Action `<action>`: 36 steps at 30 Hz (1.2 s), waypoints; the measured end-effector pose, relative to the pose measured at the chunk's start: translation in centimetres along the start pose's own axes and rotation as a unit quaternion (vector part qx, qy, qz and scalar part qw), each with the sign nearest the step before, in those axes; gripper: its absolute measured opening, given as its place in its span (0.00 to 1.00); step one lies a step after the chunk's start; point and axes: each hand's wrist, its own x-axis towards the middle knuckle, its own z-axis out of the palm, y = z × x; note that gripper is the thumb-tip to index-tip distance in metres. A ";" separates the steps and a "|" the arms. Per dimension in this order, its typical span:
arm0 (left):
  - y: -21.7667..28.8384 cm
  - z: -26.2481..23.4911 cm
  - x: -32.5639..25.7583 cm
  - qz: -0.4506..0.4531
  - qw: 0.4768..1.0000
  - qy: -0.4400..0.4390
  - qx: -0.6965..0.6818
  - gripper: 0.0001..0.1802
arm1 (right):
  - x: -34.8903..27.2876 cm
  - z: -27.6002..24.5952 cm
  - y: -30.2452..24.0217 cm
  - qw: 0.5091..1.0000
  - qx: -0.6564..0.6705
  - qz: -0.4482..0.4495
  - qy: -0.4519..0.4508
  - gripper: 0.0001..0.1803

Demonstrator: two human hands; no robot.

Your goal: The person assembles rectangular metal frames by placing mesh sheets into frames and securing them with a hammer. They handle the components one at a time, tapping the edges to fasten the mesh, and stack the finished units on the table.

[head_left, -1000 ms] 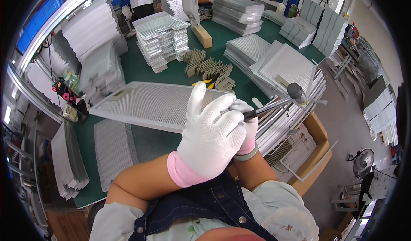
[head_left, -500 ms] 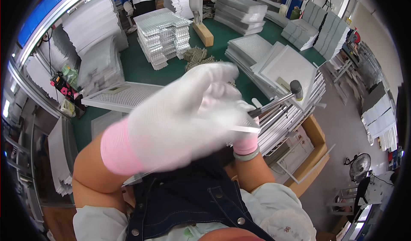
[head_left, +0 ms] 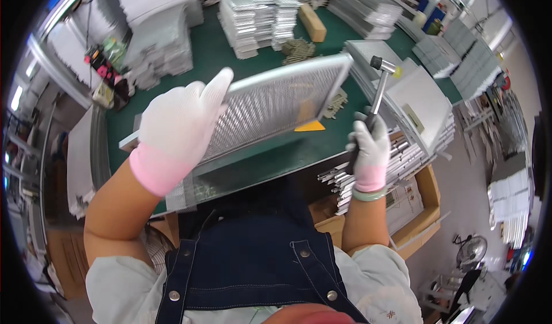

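My left hand (head_left: pixel 178 123), in a white glove with a pink cuff, grips the upper left edge of a framed metal mesh panel (head_left: pixel 270 108). The panel is tilted up on the green bench, its far right corner raised. My right hand (head_left: pixel 371 151), gloved the same way, is wrapped round the black handle of a hammer (head_left: pixel 379 88). The hammer stands head up, apart from the panel. A flat orange piece (head_left: pixel 310 126) shows at the panel's lower right corner. Small grey-brown pieces (head_left: pixel 335 105) lie just behind that corner.
Stacked silver mesh sheets (head_left: pixel 256 19) and a wooden block (head_left: pixel 311 23) stand at the back. More framed panels (head_left: pixel 422 105) lie on the right, above metal strips (head_left: pixel 397 157) and a cardboard box (head_left: pixel 428 192). White sheets and a pink-black item (head_left: pixel 102 65) are at the left.
My left hand has moved left, away from my right hand, and now holds the mesh panel tilted up. My right hand has moved right with the hammer, its head now pointing up. The view has shifted.
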 end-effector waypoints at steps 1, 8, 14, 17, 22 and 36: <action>-0.6 0.9 -0.4 -0.034 0.999 -0.001 -0.003 0.29 | 0.1 -0.1 -0.6 0.999 -0.037 0.004 -0.001 0.23; -3.0 5.5 -4.3 -0.091 0.993 -0.043 0.063 0.31 | 2.7 0.0 -3.1 0.893 -0.350 -0.232 -0.164 0.31; -3.1 6.0 -4.0 -0.075 0.996 -0.012 0.043 0.34 | 5.5 3.4 -6.5 0.791 -0.465 -0.327 -0.227 0.26; -3.0 5.9 -4.4 -0.080 0.996 -0.020 0.046 0.36 | 5.6 5.1 -9.2 0.775 -0.480 -0.337 -0.237 0.26; -2.8 5.6 -4.5 -0.080 0.994 -0.044 0.052 0.39 | 5.7 6.2 -11.5 0.813 -0.392 -0.382 -0.200 0.23; -2.3 5.6 -4.6 -0.075 0.993 -0.043 0.077 0.40 | 7.8 4.1 -7.3 0.769 -0.491 -0.327 -0.245 0.25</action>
